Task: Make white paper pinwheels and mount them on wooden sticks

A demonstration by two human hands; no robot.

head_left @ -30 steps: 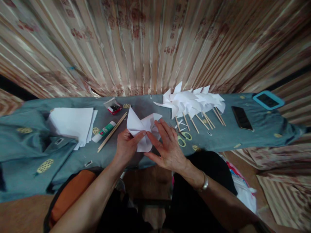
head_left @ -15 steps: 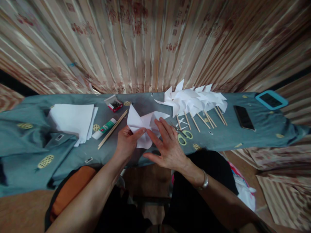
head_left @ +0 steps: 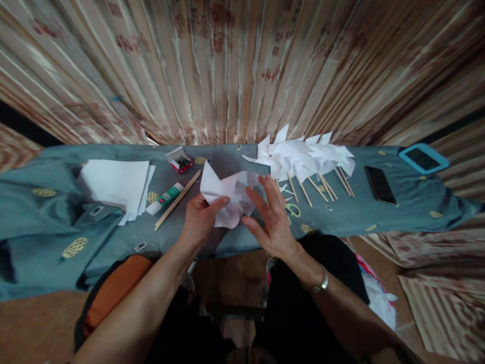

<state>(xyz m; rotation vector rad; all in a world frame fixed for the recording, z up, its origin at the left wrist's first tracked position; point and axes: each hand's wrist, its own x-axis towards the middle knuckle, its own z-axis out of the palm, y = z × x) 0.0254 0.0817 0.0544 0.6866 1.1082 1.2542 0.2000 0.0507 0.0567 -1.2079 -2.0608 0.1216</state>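
- Left hand (head_left: pixel 200 218) pinches the folded white paper pinwheel piece (head_left: pixel 229 194) at its centre, thumb on top, fingers underneath.
- Right hand (head_left: pixel 273 220) is open, fingers spread and raised; fingertips (head_left: pixel 253 194) touch the paper's right flap. No closed grasp on that side.
- The paper piece sits above the near edge of the table, in front of the person's body, between both hands. One pointed flap stands up at the upper left, the rest curls toward the centre.
- Table is covered with a grey-blue cloth with round yellow motifs (head_left: pixel 56 222).
- Just left of the left hand: a plain wooden stick (head_left: pixel 178 199) lying diagonally, with a white-and-green glue stick (head_left: pixel 164 198) beside it.
- Further left: a stack of white paper sheets (head_left: pixel 115 184).
- Behind the stick: a small open red-and-white box of dark pins (head_left: pixel 181 161).
- Right of the held paper, far side of the table: a row of finished white paper pinwheels on wooden sticks (head_left: pixel 303 159), overlapping one another.
- Green-handled scissors (head_left: pixel 292 210) lie just past the right hand, partly hidden by it.
- Further right: a black smartphone (head_left: pixel 380 185) flat on the cloth, and a device in a light-blue case (head_left: pixel 423 158) near the table's right end.
- A metal bracelet (head_left: pixel 321 284) is on the right wrist.
- A striped beige-and-brown curtain (head_left: pixel 242 71) hangs behind the table.
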